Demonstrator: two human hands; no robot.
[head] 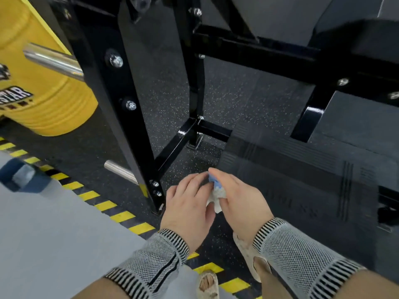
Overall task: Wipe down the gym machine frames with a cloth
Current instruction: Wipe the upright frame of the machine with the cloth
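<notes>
We stand on dark speckled floor (226,98) edged by yellow-black tape (121,215), facing a black frame (138,117) with a yellow weight (49,104) at left. Both hands meet low, just beside the frame's foot, backs upward, wrists in mesh sleeves (302,253). Our left hand (190,203) and right hand (239,199) each pinch the cloth (217,193), white with a blue patch, bunched between them and clear of the frame. Most of the cloth is hidden by fingers. Motion blurs the grey pad (302,169) at right.
</notes>
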